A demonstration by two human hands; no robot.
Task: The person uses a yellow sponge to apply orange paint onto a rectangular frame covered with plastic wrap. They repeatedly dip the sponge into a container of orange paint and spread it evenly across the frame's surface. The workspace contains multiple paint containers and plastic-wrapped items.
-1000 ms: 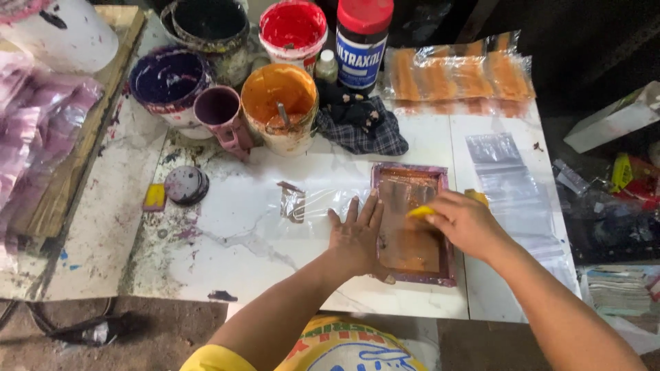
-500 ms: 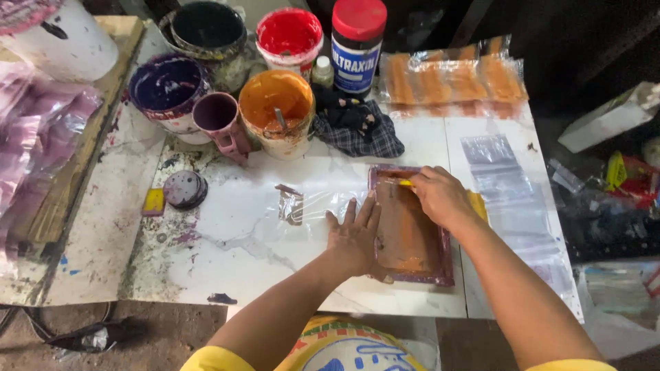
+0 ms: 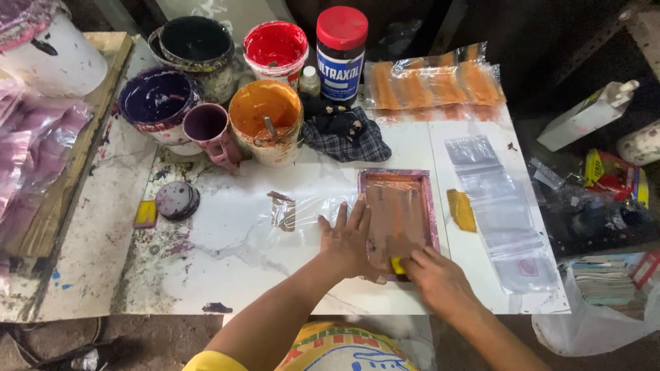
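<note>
From the head view, our left hand (image 3: 347, 240) lies flat with fingers spread, pressing the left edge of the small printing screen (image 3: 399, 220) onto the clear plastic bag (image 3: 309, 206) on the white table (image 3: 234, 254). Our right hand (image 3: 433, 275) grips the yellow squeegee (image 3: 397, 265) at the screen's near end. We judge that firm, even pressure and a motionless frame keep the orange print clean.
</note>
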